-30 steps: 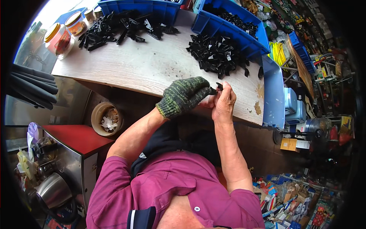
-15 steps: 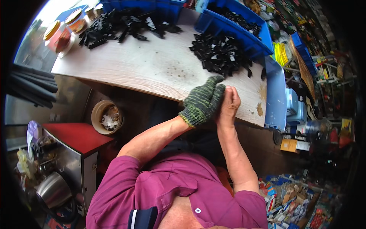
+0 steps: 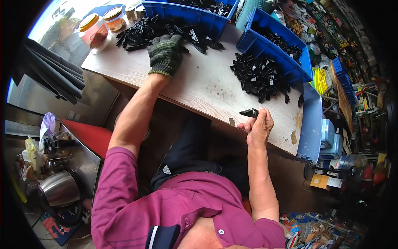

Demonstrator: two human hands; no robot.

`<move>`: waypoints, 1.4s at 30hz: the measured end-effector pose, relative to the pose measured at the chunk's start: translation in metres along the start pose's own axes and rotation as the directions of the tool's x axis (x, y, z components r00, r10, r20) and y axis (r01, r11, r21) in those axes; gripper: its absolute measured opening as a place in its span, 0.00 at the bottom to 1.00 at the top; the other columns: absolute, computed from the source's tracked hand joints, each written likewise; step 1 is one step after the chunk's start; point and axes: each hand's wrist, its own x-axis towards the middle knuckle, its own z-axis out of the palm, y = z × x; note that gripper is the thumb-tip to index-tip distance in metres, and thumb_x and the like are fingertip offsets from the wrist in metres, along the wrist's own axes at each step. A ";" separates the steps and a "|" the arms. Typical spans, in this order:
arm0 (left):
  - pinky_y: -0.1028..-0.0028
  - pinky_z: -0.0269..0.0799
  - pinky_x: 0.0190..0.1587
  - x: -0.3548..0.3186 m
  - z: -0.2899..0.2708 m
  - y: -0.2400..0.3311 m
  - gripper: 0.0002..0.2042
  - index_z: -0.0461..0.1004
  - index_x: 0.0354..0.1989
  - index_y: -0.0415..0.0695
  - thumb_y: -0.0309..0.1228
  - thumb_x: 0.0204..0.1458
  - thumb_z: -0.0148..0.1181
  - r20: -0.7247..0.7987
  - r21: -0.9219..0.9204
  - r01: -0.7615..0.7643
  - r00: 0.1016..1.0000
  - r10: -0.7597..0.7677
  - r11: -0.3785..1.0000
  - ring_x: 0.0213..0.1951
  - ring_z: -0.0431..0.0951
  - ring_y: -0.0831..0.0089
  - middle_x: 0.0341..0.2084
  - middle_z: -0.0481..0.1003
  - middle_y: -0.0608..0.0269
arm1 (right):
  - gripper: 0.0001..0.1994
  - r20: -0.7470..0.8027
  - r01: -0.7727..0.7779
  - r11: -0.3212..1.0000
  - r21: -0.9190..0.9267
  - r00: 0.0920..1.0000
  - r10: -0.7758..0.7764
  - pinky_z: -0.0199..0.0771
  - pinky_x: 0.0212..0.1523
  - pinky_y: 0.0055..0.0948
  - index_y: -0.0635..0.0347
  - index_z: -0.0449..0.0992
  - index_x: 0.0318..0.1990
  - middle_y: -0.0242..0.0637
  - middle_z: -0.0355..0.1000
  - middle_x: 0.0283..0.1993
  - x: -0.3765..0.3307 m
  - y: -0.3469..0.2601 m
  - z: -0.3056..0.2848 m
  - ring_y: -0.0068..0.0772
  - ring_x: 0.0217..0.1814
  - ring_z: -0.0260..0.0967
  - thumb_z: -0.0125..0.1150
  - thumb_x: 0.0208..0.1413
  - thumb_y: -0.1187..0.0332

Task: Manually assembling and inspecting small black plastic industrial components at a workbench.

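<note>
My left hand [image 3: 165,56], in a dark green knitted glove, reaches over the loose pile of black plastic pieces [image 3: 139,33] at the back left of the table. Its fingers are bent and slightly apart, with their tips hidden among the pieces. My bare right hand [image 3: 260,126] is closed near the table's front edge. From its fingers a small black plastic piece [image 3: 248,113] sticks out to the left. Beyond that hand lies a second heap of black pieces [image 3: 259,76].
Blue bins [image 3: 271,47] holding black pieces stand along the back. Jars with lids [image 3: 94,35] sit at the left end of the pale table [image 3: 199,81]. A light blue container [image 3: 311,124] adjoins the right edge. A metal kettle [image 3: 60,189] is at lower left.
My hands, pressed together before, have parted. The left has moved far left onto the pile; the right stays near the front edge, with a black piece now showing. The view has shifted.
</note>
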 end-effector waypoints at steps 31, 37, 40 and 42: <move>0.57 0.75 0.36 -0.022 -0.023 0.011 0.16 0.73 0.55 0.49 0.36 0.58 0.58 0.225 -0.159 -0.252 0.932 0.284 0.955 0.35 0.81 0.52 0.30 0.79 0.52 | 0.16 -0.065 -0.133 0.991 0.024 0.989 0.134 0.80 0.19 0.46 0.53 0.63 0.26 0.29 0.48 0.10 0.020 -0.012 -0.038 0.26 0.10 0.52 0.51 0.65 0.57; 0.77 0.76 0.42 -0.038 -0.033 0.039 0.30 0.68 0.64 0.46 0.16 0.50 0.63 0.193 -0.849 0.116 0.976 0.097 0.515 0.36 0.78 0.81 0.34 0.77 0.67 | 0.18 -0.573 0.062 0.995 0.084 0.819 -0.002 0.81 0.23 0.53 0.59 0.63 0.30 0.32 0.48 0.11 0.076 -0.053 -0.118 0.33 0.09 0.53 0.57 0.59 0.54; 0.77 0.76 0.44 -0.066 -0.025 0.051 0.17 0.76 0.52 0.41 0.20 0.52 0.67 0.251 -0.834 0.136 0.957 0.149 0.535 0.38 0.81 0.76 0.36 0.81 0.61 | 0.19 -0.756 0.170 0.985 0.030 0.648 -0.088 0.82 0.23 0.52 0.60 0.63 0.32 0.31 0.50 0.13 0.095 -0.062 -0.152 0.33 0.10 0.53 0.60 0.58 0.54; 0.65 0.76 0.41 -0.071 -0.032 0.061 0.10 0.79 0.44 0.43 0.27 0.53 0.66 0.107 -0.594 -0.181 0.948 0.300 0.784 0.37 0.80 0.60 0.34 0.80 0.56 | 0.18 -0.782 -0.013 0.998 -0.054 0.622 -0.035 0.84 0.23 0.48 0.61 0.67 0.37 0.30 0.53 0.15 0.097 -0.066 -0.150 0.31 0.10 0.54 0.65 0.56 0.56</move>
